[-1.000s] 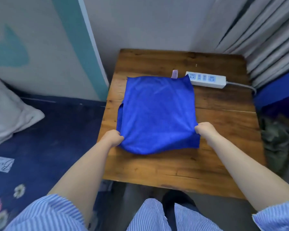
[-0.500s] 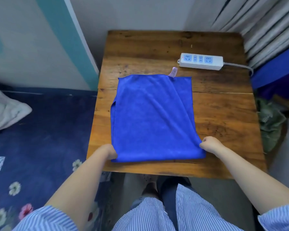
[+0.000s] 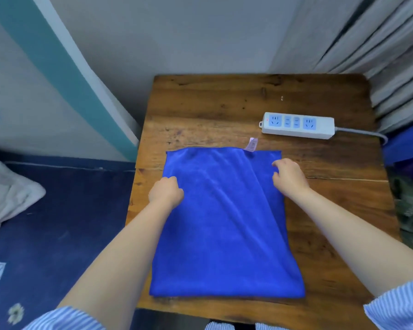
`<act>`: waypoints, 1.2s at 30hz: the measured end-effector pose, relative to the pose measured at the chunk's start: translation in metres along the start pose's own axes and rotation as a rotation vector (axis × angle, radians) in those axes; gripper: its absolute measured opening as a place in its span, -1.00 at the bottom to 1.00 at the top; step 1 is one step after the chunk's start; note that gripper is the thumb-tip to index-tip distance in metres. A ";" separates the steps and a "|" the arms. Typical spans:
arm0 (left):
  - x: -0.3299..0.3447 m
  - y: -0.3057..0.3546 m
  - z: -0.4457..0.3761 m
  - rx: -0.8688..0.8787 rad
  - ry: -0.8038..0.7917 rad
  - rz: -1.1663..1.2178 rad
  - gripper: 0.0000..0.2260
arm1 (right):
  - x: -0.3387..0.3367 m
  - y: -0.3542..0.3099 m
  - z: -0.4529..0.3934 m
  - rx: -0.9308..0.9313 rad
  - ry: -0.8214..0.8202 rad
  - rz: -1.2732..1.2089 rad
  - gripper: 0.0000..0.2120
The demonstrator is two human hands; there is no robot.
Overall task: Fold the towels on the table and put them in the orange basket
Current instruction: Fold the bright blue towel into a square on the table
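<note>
A blue towel (image 3: 224,222) lies spread flat on the wooden table (image 3: 224,103), with a small pink tag (image 3: 252,145) at its far edge. My left hand (image 3: 166,192) sits on the towel's left edge toward the far end, its fingers curled onto the cloth. My right hand (image 3: 287,176) is over the towel's right edge near the far corner, fingers bent and thumb apart, touching the fabric. No orange basket is in view.
A white power strip (image 3: 297,125) with a grey cord lies on the table beyond the towel at the right. Curtains (image 3: 379,44) hang at the far right. A dark blue floral rug (image 3: 57,222) and a white cushion (image 3: 7,196) are on the left.
Both hands let go of the towel's near corners and moved forward to its side edges near the far end. The towel now lies flat.
</note>
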State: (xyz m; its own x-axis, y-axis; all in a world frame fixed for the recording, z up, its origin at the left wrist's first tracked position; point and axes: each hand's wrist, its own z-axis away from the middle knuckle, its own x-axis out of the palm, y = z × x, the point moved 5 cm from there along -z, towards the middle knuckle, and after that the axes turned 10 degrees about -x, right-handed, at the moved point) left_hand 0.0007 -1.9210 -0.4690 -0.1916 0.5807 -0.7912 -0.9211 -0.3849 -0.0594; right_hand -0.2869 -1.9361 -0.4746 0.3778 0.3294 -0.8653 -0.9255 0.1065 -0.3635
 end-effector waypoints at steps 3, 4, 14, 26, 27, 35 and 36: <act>-0.016 0.024 -0.028 0.045 0.070 0.024 -0.73 | 0.000 0.000 -0.027 -0.038 -0.012 0.035 -0.57; -0.020 0.032 -0.039 0.063 0.090 0.029 -0.71 | 0.003 0.002 -0.035 -0.045 -0.032 0.048 -0.55; -0.028 0.067 -0.099 0.262 0.207 -0.129 -0.71 | 0.000 0.011 -0.061 -0.084 -0.038 -0.134 -0.91; -0.035 -0.020 -0.043 0.395 -0.045 0.095 -0.91 | -0.026 -0.006 0.012 -0.126 -0.398 -0.522 -0.80; -0.032 -0.030 -0.038 0.377 -0.074 0.100 -0.91 | -0.022 -0.006 0.022 -0.115 -0.455 -0.552 -0.80; -0.003 -0.076 0.003 0.289 -0.368 0.128 -0.82 | 0.012 -0.042 0.058 -0.178 -0.673 -0.335 -0.80; -0.003 -0.076 0.005 0.301 -0.305 0.112 -0.87 | 0.015 -0.050 0.052 -0.233 -0.589 -0.227 -0.81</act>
State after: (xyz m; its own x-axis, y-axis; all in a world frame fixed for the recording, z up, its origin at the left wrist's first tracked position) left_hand 0.0696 -1.8898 -0.4590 -0.3456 0.7500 -0.5640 -0.9379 -0.2576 0.2323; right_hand -0.2359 -1.8880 -0.4519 0.4233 0.7865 -0.4497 -0.7698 0.0505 -0.6363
